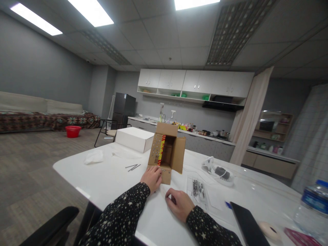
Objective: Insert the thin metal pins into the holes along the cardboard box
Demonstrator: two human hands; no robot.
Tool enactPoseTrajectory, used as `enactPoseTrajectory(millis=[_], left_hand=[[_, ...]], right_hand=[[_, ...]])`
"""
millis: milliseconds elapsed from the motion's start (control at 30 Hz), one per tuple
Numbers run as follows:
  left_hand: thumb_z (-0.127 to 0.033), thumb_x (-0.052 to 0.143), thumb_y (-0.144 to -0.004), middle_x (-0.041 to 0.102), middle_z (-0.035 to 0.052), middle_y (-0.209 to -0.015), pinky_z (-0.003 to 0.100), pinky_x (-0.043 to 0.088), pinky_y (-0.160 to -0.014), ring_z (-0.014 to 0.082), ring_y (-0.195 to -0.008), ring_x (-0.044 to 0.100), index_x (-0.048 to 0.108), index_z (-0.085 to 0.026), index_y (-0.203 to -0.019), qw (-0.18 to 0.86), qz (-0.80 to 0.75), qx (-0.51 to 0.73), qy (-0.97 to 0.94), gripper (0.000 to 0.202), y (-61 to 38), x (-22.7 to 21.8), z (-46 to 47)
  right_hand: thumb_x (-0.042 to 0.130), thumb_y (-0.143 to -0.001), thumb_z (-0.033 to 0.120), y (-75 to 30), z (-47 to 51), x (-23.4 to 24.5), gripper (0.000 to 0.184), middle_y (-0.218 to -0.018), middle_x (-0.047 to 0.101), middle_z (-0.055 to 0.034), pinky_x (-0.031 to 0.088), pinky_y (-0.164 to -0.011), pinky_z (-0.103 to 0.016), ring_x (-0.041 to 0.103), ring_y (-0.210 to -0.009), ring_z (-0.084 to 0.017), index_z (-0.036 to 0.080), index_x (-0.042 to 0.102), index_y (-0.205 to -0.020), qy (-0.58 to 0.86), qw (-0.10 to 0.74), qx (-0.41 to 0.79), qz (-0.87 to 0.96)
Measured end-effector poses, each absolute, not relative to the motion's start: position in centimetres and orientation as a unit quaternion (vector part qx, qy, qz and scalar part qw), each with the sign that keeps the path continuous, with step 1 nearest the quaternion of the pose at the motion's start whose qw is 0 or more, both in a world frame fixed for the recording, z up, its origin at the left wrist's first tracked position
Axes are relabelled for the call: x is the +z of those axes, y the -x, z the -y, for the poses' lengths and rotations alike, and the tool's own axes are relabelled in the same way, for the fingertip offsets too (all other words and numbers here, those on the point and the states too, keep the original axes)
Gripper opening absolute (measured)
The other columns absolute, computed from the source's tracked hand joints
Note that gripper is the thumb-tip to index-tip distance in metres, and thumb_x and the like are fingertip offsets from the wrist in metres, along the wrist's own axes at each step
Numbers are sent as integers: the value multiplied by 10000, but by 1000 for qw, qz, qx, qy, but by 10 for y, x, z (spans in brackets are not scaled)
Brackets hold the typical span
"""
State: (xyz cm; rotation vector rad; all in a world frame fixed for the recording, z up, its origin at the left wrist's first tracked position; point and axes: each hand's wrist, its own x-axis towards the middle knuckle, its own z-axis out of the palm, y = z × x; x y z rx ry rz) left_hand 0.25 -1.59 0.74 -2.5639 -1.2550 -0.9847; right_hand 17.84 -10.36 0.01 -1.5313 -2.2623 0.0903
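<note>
An opened cardboard box (pixel 167 150) stands on the white table (pixel 120 177), its mouth facing me and its flaps spread. Red and yellow tape (pixel 161 150) runs along one edge, and small silvery specks dot the left and lower flaps. My left hand (pixel 151 179) is at the lower flap, fingers bent and pressed together on its edge. Nearer to me, just right of it, my right hand (pixel 179 204) is low over the table with fingers curled toward the thumb. Whatever may be between those fingers is too small to make out.
Long nails (pixel 133 167) lie to the left, near crumpled white plastic (pixel 93 157) and a white box (pixel 134 139). On the right are a clear pack of dark small parts (pixel 198 190), a white corded device (pixel 222 174), a black tablet-like slab (pixel 248 223) and a water bottle (pixel 314 208).
</note>
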Motion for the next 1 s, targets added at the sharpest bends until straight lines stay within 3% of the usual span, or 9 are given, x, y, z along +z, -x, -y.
enactPoseTrajectory(millis=[167,367,733,1000], left_hand=[[-199,461,-836,538,105,-1293,412,371,-1021,237,-1181,484,576,-165,-1063,47,410,-333,848,257,-3,0,9],[-241,421,-875,542,121,-1313,426,341,-1052,240,-1238,462,558,-157,-1142,50,417,-312,852,311,-4,-6,4],[-197,432,-856,620,105,-1154,404,391,-972,236,-1089,533,604,-168,-1035,73,420,-328,843,250,-4,0,8],[-176,455,-838,601,89,-1065,392,410,-919,234,-1035,512,603,-181,-941,58,409,-348,841,180,-4,-4,4]], right_hand=[[465,-822,218,-178,105,1,173,-608,592,23,286,-568,-207,489,-562,-110,205,625,-887,552,198,29,809],[461,-828,226,-178,105,2,171,-620,596,22,290,-575,-207,496,-574,-111,205,620,-889,552,196,29,810],[466,-825,225,-178,106,2,170,-610,589,26,284,-567,-207,490,-566,-110,209,623,-887,554,195,31,809],[462,-828,226,-179,104,0,174,-617,599,23,296,-578,-206,509,-578,-115,211,624,-891,552,197,33,810]])
